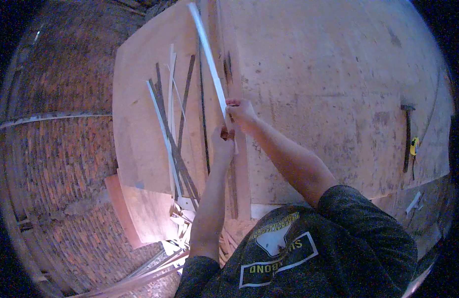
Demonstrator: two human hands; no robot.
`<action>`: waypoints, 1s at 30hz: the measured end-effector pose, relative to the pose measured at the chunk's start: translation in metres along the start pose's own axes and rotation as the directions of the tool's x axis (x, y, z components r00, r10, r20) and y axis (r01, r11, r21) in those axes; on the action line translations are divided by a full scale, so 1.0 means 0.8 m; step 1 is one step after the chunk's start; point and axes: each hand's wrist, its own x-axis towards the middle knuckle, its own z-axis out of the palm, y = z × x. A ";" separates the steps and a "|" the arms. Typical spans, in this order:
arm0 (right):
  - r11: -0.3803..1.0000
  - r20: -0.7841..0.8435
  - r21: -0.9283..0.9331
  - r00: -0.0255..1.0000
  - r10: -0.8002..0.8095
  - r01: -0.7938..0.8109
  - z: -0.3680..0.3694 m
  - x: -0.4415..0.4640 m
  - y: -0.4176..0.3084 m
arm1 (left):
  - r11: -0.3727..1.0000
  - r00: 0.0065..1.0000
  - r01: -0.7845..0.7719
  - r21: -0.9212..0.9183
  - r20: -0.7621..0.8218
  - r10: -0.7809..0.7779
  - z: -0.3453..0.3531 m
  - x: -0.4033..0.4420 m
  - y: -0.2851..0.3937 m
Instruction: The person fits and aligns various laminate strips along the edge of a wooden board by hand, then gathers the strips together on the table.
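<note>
A long, thin pale strip (208, 52) slants up and away from my hands, over the brownish sheet on the work surface. My right hand (242, 112) pinches it near its close end, thumb and fingers together. Just below, my left hand (224, 141) is closed around the same end, its fingers curled; the very tip of the strip is hidden there. Whether the strip is wood or edging I cannot tell. Beneath both hands runs a narrow board (242, 169) beside a dark gap in the surface.
Several loose wooden strips (165, 119) lie to the left. A hammer (407, 139) and a yellow tape measure (414, 146) rest on the large sheet (318, 99) at right. Offcuts (182, 223) are piled at the lower left, near a brick floor (70, 164).
</note>
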 end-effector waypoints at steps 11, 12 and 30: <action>0.956 0.268 -0.132 0.938 -0.220 0.261 -0.032 -0.168 -0.124 | 0.954 0.937 -0.244 0.177 -0.212 0.279 -0.097 -0.123 0.062; 0.941 0.284 -0.216 0.939 -0.195 0.261 -0.044 -0.185 -0.134 | 0.925 0.904 -0.273 0.263 -0.260 0.340 -0.115 -0.127 0.077; -0.208 0.838 -0.450 0.331 -0.434 0.868 -0.153 -0.257 -0.241 | 0.889 0.948 -0.284 0.359 -0.030 0.315 -0.150 -0.306 -0.029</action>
